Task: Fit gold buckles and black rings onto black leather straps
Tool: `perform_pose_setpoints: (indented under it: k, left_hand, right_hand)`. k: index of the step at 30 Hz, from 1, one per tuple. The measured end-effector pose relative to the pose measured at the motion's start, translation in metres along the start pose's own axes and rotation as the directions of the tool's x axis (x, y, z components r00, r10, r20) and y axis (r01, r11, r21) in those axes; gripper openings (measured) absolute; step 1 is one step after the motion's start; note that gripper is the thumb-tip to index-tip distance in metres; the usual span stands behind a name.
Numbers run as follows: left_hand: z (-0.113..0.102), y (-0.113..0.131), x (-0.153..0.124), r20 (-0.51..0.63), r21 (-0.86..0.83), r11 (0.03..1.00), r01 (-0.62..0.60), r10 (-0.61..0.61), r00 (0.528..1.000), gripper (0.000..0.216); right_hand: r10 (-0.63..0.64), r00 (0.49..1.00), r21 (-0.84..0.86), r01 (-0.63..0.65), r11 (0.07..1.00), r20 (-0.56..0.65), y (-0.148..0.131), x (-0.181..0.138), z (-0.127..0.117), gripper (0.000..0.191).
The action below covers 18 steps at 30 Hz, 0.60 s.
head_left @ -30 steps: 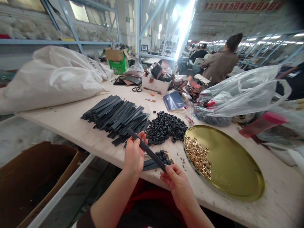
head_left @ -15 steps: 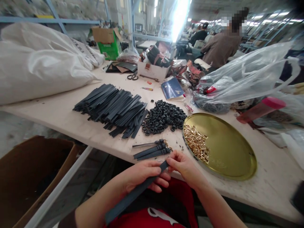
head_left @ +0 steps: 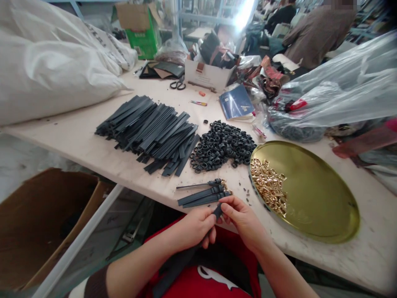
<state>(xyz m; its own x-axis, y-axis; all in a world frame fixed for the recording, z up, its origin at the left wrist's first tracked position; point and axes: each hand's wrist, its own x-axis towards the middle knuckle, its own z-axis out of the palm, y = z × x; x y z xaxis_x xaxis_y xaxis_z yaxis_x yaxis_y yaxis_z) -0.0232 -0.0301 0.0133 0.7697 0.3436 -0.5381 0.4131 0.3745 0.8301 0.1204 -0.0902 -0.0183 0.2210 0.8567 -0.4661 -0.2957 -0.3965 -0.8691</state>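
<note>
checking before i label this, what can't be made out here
Head view only:
- strap tip: covered by left hand and right hand.
- strap's lower end: lost against dark clothing, bottom edge.
- gold pieces in the tray: too small for shape.
- plastic bag contents: blurred by the film.

Bare table (head_left: 93,140) lies left of the strap pile (head_left: 149,130); gold tray (head_left: 325,198) blocks right.
</note>
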Motion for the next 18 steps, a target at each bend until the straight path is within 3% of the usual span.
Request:
perform_pose_setpoints:
  k: [4,10,12,14,16,18]
  left_hand:
    - [-0.004,0.007,0.003,-0.037,0.273,0.961,-0.031,0.043,0.998,0.031]
    - [-0.005,0.012,0.012,-0.004,0.240,0.971,-0.002,0.003,1.000,0.034]
    - [-0.005,0.010,0.016,-0.081,0.284,0.957,-0.059,0.085,0.993,0.041]
    - [-0.005,0.006,0.020,-0.187,0.326,0.933,-0.153,0.222,0.957,0.043]
    - [-0.006,0.002,0.024,-0.245,0.330,0.921,-0.206,0.294,0.924,0.040]
    - [-0.007,-0.002,0.028,-0.266,0.306,0.930,-0.204,0.289,0.920,0.036]
  right_hand:
    - [-0.046,0.999,-0.086,0.044,0.995,-0.026,-0.001,-0.003,0.001,0.025]
    - [-0.151,0.987,-0.099,0.144,0.985,-0.063,-0.010,0.001,-0.004,0.022]
    - [-0.176,0.982,-0.032,0.174,0.984,-0.067,-0.008,0.002,-0.001,0.027]
    - [-0.202,0.979,0.008,0.203,0.979,-0.032,-0.006,0.003,0.001,0.039]
    - [-0.260,0.966,-0.104,0.258,0.960,-0.005,-0.011,0.004,-0.007,0.047]
    - [-0.357,0.933,-0.458,0.299,0.837,-0.043,-0.025,0.010,-0.026,0.037]
